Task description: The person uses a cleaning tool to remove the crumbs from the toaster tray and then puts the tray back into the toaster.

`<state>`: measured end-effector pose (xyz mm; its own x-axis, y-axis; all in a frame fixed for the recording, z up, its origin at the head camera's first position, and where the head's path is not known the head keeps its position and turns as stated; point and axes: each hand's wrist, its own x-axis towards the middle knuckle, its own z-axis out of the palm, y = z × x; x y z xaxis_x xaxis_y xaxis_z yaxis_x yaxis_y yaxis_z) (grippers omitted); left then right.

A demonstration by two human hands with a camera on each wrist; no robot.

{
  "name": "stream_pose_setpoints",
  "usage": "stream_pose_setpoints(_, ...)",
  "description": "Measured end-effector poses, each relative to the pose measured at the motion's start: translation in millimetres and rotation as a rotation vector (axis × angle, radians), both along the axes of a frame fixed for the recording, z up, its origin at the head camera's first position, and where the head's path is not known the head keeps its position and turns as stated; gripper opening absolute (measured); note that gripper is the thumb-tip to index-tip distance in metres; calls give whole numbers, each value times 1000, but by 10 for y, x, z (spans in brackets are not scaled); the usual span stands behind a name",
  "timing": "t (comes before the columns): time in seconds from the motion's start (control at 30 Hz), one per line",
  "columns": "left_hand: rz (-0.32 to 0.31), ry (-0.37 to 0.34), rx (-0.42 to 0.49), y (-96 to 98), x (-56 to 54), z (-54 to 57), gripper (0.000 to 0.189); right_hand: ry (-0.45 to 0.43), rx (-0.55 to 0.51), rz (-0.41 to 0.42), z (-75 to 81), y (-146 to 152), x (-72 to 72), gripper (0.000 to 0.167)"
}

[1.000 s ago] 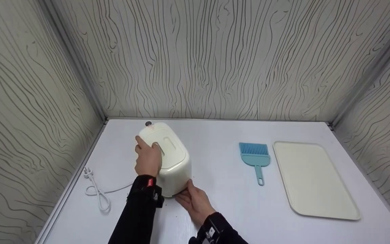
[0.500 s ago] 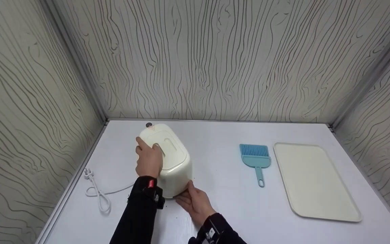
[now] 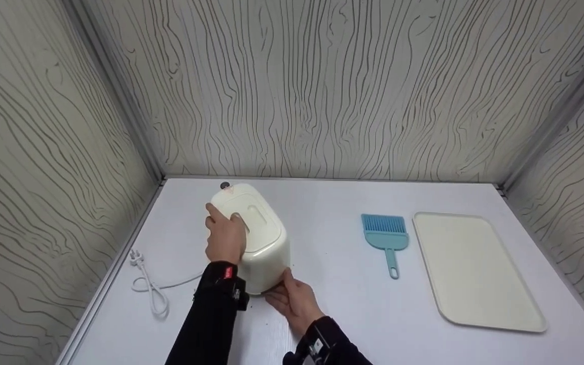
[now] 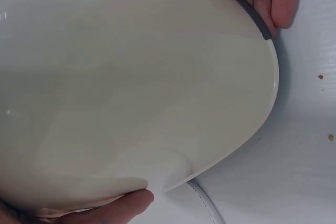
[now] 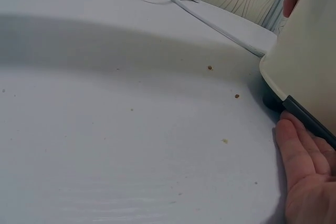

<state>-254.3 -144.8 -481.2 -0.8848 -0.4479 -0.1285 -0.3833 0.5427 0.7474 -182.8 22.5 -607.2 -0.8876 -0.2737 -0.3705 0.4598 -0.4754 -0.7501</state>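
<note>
A cream toaster (image 3: 266,266) with a covered top sits at the left middle of the table, a dark knob (image 3: 224,185) at its far end. My left hand (image 3: 226,237) grips its left side, thumb on the top and fingers down the side wall. At the near end, my right hand (image 3: 297,303) holds the lower edge, thumb against the wall and fingers reaching underneath. Those fingers lie at a dark strip (image 5: 310,121) along the bottom edge in the right wrist view. The left wrist view shows the smooth end wall (image 4: 157,87) up close.
A white cord (image 3: 180,283) with a plug (image 3: 136,257) lies left of the toaster. Brown crumbs (image 5: 237,96) dot the white table (image 3: 332,304). Farther right are a blue brush (image 3: 386,238) and a cream tray (image 3: 479,274). Patterned panels (image 3: 292,91) rise behind and at both sides.
</note>
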Motion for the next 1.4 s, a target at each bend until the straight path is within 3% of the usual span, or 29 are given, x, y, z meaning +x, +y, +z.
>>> stream_pose_setpoints(0.53,1,25,-19,-2,-32,34,73,-42,41,-65,63,-22,-26,60)
stream_pose_setpoints(0.8,1,2,-18,-7,-24,17,73,-55,29,-67,48,-21,-11,61)
stream_pose_setpoints(1.4,15,8,-22,11,-14,-8,72,-39,56,-75,48,-21,32,33)
